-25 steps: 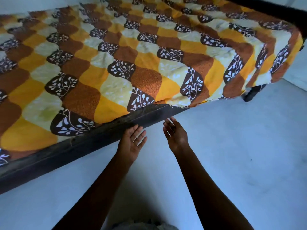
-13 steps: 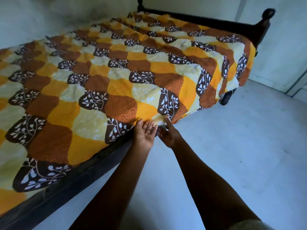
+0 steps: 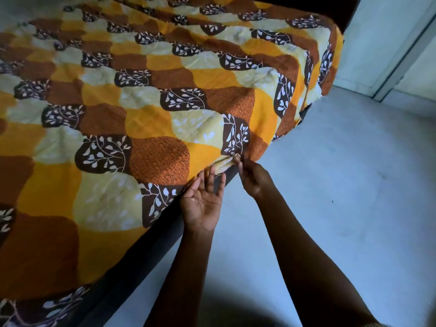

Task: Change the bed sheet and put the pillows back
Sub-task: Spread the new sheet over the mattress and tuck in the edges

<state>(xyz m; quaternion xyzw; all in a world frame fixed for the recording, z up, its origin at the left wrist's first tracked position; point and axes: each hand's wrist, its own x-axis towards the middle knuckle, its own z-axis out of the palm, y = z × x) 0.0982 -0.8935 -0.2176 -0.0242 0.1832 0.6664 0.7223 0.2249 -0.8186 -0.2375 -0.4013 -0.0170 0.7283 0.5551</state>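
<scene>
The bed sheet (image 3: 151, 119), soft cloth in scalloped orange, brown and pale-yellow patches with leaf motifs, covers the bed. I see my right hand (image 3: 253, 177) pinching its bunched hem at the side edge; my left hand (image 3: 203, 201) lies open, palm up, fingertips under the overhang. The dark wooden rail (image 3: 132, 267) is partly hidden, the floor (image 3: 342, 208) smooth and grey.

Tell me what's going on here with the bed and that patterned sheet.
A person is fitting an orange, brown and cream leaf-patterned bed sheet along the side of a bed. The right hand pinches the sheet's edge where it hangs over the dark wooden bed frame, while the left hand is open, palm up, fingers at the sheet's edge beside it. The sheet already covers the top; further along, its edge hangs loose over the side. No pillows are in view.
</scene>
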